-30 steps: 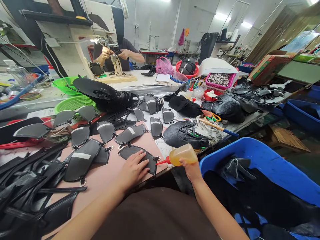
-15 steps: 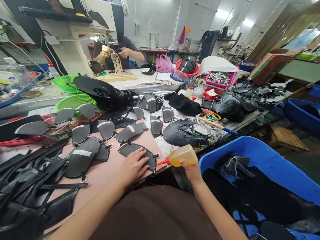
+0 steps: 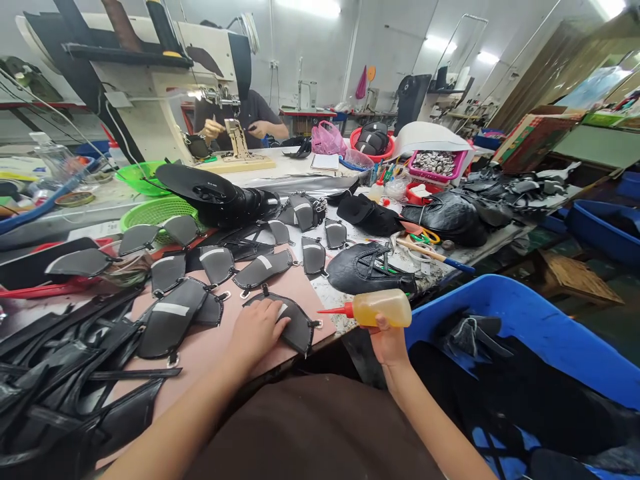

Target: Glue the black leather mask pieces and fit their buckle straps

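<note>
Head: btl [image 3: 383, 309] lifted off pad [image 3: 299, 328].

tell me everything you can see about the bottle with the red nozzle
The bottle looks like translucent plastic, its rounded body partly filled with amber liquid, with a long, tapering red nozzle. The right hand holds it from below, nearly level, near the front edge of the table. The nozzle points left in the picture, toward the dark grey panel, its tip apparently clear of it.
</note>
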The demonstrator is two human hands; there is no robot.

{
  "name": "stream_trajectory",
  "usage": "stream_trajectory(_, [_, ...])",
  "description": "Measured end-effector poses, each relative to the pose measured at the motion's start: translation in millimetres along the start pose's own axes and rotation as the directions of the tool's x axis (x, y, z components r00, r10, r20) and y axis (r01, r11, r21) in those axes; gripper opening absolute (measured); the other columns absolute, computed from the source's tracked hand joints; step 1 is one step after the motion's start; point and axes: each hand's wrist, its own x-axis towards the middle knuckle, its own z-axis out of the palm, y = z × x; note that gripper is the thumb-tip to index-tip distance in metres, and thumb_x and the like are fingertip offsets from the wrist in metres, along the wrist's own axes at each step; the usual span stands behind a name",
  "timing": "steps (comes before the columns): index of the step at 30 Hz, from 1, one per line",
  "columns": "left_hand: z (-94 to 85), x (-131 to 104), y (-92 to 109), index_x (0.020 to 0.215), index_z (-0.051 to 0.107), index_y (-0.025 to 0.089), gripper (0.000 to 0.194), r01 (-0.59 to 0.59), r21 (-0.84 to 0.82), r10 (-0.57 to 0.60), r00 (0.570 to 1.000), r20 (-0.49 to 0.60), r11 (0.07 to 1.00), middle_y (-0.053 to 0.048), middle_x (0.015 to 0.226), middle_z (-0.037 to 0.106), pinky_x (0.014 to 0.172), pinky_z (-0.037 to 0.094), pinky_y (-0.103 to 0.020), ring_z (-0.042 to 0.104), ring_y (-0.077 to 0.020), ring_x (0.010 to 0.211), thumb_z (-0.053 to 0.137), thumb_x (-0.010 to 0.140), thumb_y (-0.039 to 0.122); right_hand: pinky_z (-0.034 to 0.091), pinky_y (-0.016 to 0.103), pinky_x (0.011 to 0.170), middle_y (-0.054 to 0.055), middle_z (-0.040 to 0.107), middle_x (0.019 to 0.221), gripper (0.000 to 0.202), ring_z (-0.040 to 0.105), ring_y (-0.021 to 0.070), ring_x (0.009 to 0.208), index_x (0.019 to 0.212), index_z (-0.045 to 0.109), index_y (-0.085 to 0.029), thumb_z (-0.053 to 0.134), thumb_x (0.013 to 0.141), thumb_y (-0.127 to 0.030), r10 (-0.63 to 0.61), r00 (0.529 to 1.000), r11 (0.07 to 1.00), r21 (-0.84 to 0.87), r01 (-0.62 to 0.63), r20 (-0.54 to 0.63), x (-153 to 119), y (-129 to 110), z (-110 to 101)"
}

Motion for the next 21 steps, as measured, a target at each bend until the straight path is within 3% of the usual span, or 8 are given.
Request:
stream_trajectory(3, [-21.2,5,-7,0.102,0.062,0.016,0.022,-0.089,-0.026,0.09,0.994,0.056,0.996,-0.01,0.099,0.066,0.08,0.047,-0.039,0.059,-0.027,0.093,0.053,0.085,0.027,0.051,0.024,0.043,0.002,0.068,0.082,0.049,0.062,0.0161,0.061,0.096,0.061,-0.023,0.074,0.058,-0.051,0.022,0.999,0.998,0.052,-0.02,-0.036,3,-5,0])
stream_trajectory(5, [-37.3,12,-15,0.107,0.061,0.019,0.024,-0.206,-0.097,0.216,0.97,0.107,0.974,-0.007,0.107,0.065,0.085,0.046,-0.037,0.058,-0.0246,0.098,0.052,0.086,0.024,0.051,0.023,0.043,0.0,0.068,0.082,0.047,0.062,0.0152,0.061,0.093,0.061,-0.024,0.073,0.058,-0.053,0.035,0.998,0.997,0.074,-0.031,-0.055,7,-7,1])
stream_trajectory(8, [-51.4,28,-30,0.109,0.062,0.024,0.03,-0.402,-0.279,0.463,0.862,0.208,0.872,-0.004,0.113,0.064,0.091,0.043,-0.033,0.056,-0.0209,0.105,0.051,0.083,0.015,0.051,0.022,0.043,0.0,0.067,0.081,0.046,0.062,0.0151,0.062,0.088,0.062,-0.023,0.075,0.055,-0.052,0.054,0.997,0.996,0.075,-0.05,-0.054,11,-9,5])
stream_trajectory(11, [-46.0,40,-39,0.102,0.066,0.025,0.04,-0.475,-0.342,0.573,0.764,0.298,0.811,-0.001,0.114,0.065,0.097,0.041,-0.031,0.054,-0.0193,0.111,0.049,0.074,0.002,0.05,0.023,0.043,0.001,0.067,0.08,0.046,0.062,0.0163,0.063,0.086,0.062,-0.022,0.079,0.051,-0.046,0.058,0.998,0.998,0.042,-0.057,-0.036,13,-8,11])
stream_trajectory(15, [-25.3,41,-40,0.096,0.069,0.024,0.047,-0.47,-0.31,0.556,0.765,0.326,0.827,-0.002,0.111,0.067,0.097,0.042,-0.032,0.056,-0.0204,0.11,0.047,0.065,-0.005,0.051,0.027,0.045,0.001,0.067,0.075,0.044,0.062,0.0181,0.063,0.083,0.063,-0.019,0.082,0.049,-0.039,0.038,0.999,0.999,-0.035,-0.038,-0.008,15,-3,17])
stream_trajectory(21, [-15.8,34,-38,0.094,0.069,0.025,0.05,-0.445,-0.304,0.527,0.799,0.29,0.842,-0.001,0.111,0.067,0.096,0.044,-0.031,0.057,-0.0196,0.109,0.043,0.062,-0.004,0.055,0.04,0.074,0.001,0.068,0.079,0.05,0.064,0.0218,0.074,0.086,0.063,-0.019,0.085,0.042,-0.028,0.012,0.998,0.984,-0.179,0.0,0.065,22,1,15])
